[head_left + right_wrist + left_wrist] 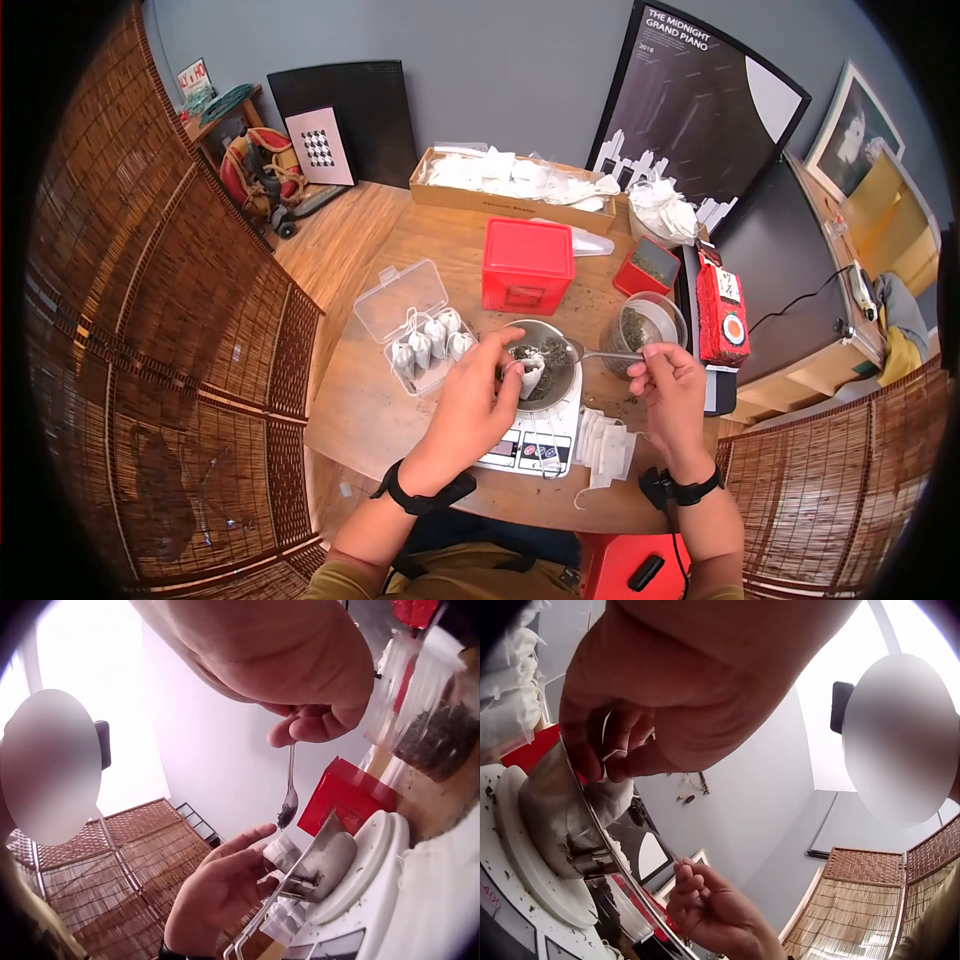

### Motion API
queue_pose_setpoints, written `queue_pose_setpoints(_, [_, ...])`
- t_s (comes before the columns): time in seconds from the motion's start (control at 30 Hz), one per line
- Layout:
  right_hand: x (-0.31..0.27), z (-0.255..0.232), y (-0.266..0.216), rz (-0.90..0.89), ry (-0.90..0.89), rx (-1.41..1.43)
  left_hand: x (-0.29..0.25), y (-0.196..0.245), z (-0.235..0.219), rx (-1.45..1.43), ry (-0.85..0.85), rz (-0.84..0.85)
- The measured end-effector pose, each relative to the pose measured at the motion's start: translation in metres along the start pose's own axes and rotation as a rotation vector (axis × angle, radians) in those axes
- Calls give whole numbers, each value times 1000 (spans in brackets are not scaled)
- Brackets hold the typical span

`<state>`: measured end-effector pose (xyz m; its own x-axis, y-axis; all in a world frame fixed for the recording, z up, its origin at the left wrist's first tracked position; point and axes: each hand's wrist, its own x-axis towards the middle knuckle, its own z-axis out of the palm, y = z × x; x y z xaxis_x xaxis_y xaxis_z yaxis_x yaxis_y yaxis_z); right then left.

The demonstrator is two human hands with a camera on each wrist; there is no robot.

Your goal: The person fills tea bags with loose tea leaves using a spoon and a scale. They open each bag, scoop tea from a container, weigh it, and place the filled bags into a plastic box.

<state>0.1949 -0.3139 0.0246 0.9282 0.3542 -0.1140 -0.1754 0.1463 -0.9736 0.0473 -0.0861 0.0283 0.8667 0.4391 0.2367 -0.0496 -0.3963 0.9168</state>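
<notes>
My left hand [478, 395] pinches the rim of a white tea bag [533, 377], keeping it upright inside a metal pan [568, 388] that holds loose dried leaves. My right hand [668, 395] grips the handle of a metal spoon [612, 355] between thumb and fingers. In the right wrist view, dark leaves sit in the spoon's bowl [288, 808], just above the tea bag [280, 852]. The pan stands on a white kitchen scale [562, 455]. In the left wrist view, the left fingers [591, 754] reach over the pan's rim.
Filled tea bags [424, 346] stand in an open clear box [400, 298] on the left. A red canister [527, 268] stands behind the pan. To the right are a clear tub of leaves [672, 318], a red package [722, 318] and flat unfilled bags [606, 446].
</notes>
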Motion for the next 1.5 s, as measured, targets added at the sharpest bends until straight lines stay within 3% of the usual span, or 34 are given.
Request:
queue_pose_setpoints(0.07, [-1, 1, -7, -13, -14, -5, 0, -2, 3, 58, 40, 91])
queue_pose_setpoints(0.5, [-14, 17, -18, -117, -111, -162, 1, 0, 3, 21, 30, 18])
queue_pose_setpoints(0.87, [-40, 23, -16, -391, -122, -246, 0, -1, 2, 5, 35, -2])
queue_pose_setpoints(1.2, [-43, 20, -11, -378, -148, -281, -3, -2, 6, 14, 97, 52])
queue_pose_setpoints(1.27, [-42, 16, -10, -402, -232, -355, -5, -6, 5, 53, 117, 84])
queue_pose_setpoints(1.4, [-46, 22, -8, -413, -96, -297, -5, -4, 4, 85, 122, 100])
queue_pose_setpoints(1.47, [-42, 20, -7, -532, -96, -620, -6, -1, 4, 78, 142, 76])
queue_pose_setpoints(1.5, [-41, 22, -6, -532, -94, -620, -6, -1, 3, 79, 141, 77])
